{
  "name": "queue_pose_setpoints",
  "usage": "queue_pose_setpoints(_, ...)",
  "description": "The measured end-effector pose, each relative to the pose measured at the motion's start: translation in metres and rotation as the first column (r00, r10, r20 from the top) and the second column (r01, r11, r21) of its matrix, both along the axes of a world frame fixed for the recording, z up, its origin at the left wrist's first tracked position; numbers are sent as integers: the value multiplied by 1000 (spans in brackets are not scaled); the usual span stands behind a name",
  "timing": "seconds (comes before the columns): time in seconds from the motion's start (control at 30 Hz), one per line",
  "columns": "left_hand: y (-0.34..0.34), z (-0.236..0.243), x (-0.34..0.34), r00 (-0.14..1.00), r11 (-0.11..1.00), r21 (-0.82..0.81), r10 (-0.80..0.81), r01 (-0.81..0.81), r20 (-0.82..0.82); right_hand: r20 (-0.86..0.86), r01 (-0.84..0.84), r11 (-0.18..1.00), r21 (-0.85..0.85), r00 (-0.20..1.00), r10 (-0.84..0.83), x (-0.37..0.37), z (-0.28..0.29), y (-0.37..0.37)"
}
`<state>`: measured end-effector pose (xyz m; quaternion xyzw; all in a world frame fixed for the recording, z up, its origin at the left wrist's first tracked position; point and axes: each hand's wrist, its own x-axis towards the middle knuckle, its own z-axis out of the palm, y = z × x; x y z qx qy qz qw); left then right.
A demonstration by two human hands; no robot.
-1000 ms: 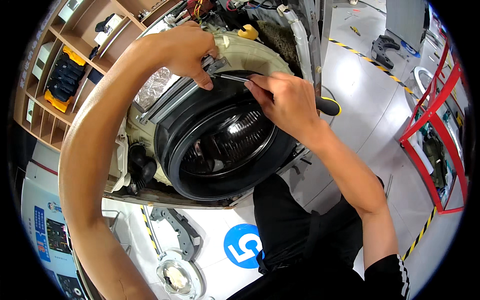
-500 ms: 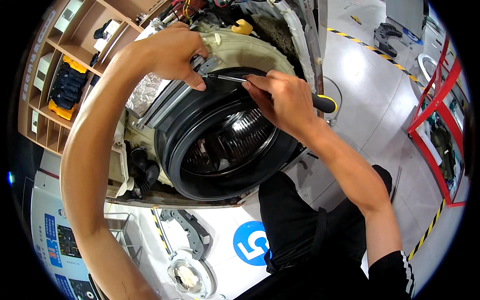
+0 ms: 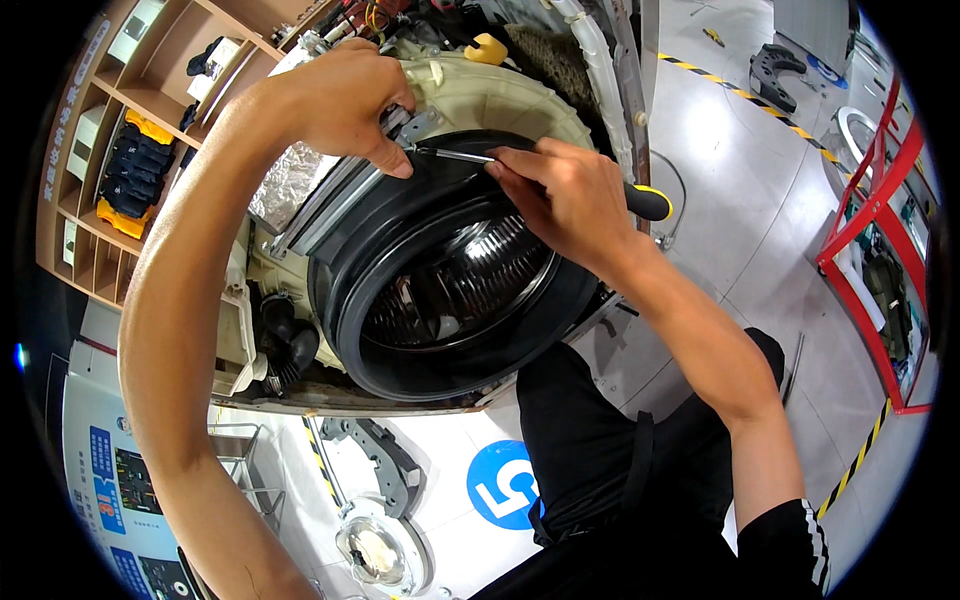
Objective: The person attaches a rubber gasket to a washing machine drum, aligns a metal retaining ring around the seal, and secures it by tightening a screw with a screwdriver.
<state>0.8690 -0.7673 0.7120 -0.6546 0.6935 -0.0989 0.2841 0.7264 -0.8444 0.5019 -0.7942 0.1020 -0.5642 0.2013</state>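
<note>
Right hand (image 3: 570, 190) clamped on a screwdriver (image 3: 650, 203), thumb and forefinger pinching its shaft; the tip is at a metal bracket (image 3: 425, 124) on the upper edge of the black rubber door gasket (image 3: 345, 330) of a washing machine (image 3: 500, 92). Left hand (image 3: 350, 105) curved around the bracket's side; whether it grips cannot be determined. A drum (image 3: 480, 275) shows within the gasket. Wooden shelving (image 3: 165, 75) contains folded black and yellow cloth items (image 3: 133, 170); a red-framed rack (image 3: 878, 197) contains dark green material (image 3: 885, 290).
</note>
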Motion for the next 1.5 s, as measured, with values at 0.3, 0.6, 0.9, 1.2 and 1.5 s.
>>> queue_pose_setpoints(0.3,0,0,2,999,1000,-11,-24,23,-24,18,7,1000,-14,1000,-7,6,0,-5)
queue_pose_setpoints(0.6,-2,0,-2,1000,999,19,27,-28,12,35,12,1000,-15,999,-12,6,4,-11)
queue_pose_setpoints(0.9,-1,-1,2,1000,1000,-15,-13,12,-29,96,62,989,-134,994,-49,7,10,-18)
queue_pose_setpoints(1.2,-5,1,-1,999,998,37,45,-44,-24,32,-36,992,-123,999,40,5,6,-21)
queue_pose_setpoints(1.5,-3,-1,-1,999,999,-2,36,-36,-4,-14,-112,984,-135,994,111,3,7,-25)
